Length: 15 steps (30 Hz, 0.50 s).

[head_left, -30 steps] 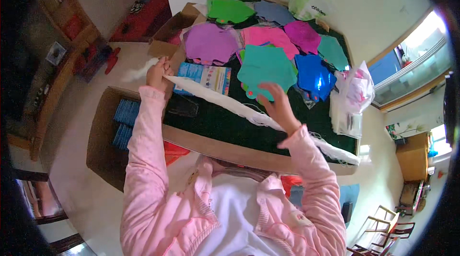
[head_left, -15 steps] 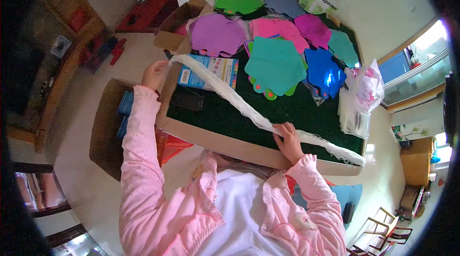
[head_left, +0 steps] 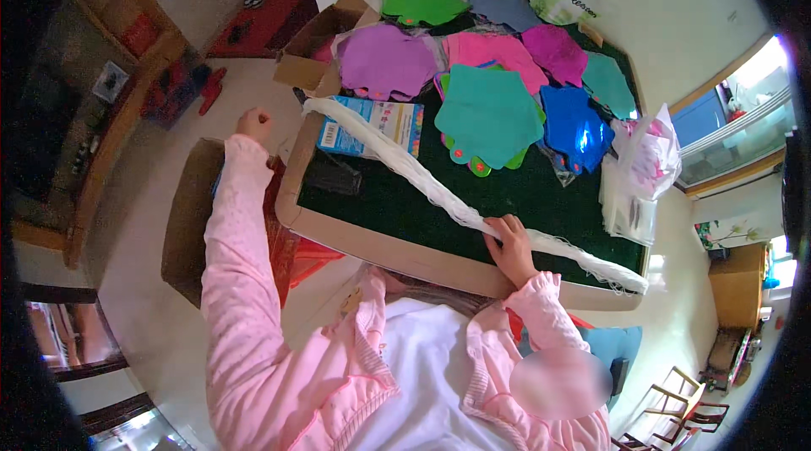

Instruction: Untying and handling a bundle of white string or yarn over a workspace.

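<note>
A long skein of white yarn lies slantwise across the green-topped table, its loose, frayed end at the right. My right hand grips the skein near the table's front edge, fingers curled over the strands. Off the table's left edge, my left hand is raised with its fingers closed and bent together, apart from the skein's left end. Whether a fine strand is in those fingers is too small to make out. Under the skein's left part sits a blue and white printed box.
Stacks of coloured sheets, including purple, teal and blue, cover the table's far half. Plastic bags stand at its right edge. An open cardboard box is left of the table; another stands at the far left corner.
My left hand has moved left, away from the skein's end, and its fingers have closed. My right hand stays on the skein, which lies as before.
</note>
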Available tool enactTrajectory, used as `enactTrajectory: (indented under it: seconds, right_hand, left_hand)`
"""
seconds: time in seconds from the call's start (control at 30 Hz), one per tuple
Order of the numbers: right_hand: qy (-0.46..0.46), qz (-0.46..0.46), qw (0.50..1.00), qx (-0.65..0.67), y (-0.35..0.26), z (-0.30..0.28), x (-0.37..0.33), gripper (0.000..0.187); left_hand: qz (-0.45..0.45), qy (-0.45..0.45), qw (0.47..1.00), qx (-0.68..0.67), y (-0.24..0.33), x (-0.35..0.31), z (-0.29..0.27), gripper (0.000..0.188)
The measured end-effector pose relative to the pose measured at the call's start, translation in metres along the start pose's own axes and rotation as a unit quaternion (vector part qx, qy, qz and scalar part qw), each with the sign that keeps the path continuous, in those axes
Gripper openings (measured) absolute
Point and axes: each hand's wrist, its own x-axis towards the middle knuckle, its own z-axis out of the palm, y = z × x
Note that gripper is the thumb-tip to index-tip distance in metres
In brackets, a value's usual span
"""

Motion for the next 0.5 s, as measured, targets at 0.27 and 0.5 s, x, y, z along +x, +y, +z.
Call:
enactTrajectory:
  seconds: [0.27,0.5]
  right_hand:
    - [0.004,-0.001,1.000,-0.003,0.001,0.001,-0.001,0.027]
    - [0.006,-0.010,1.000,-0.001,0.002,0.000,-0.001,0.027]
  left_hand:
    - [0.080,-0.266,0.953,-0.117,0.081,-0.034,-0.010,0.015]
    - [0.147,-0.175,0.971,-0.076,0.075,-0.026,-0.009,0.011]
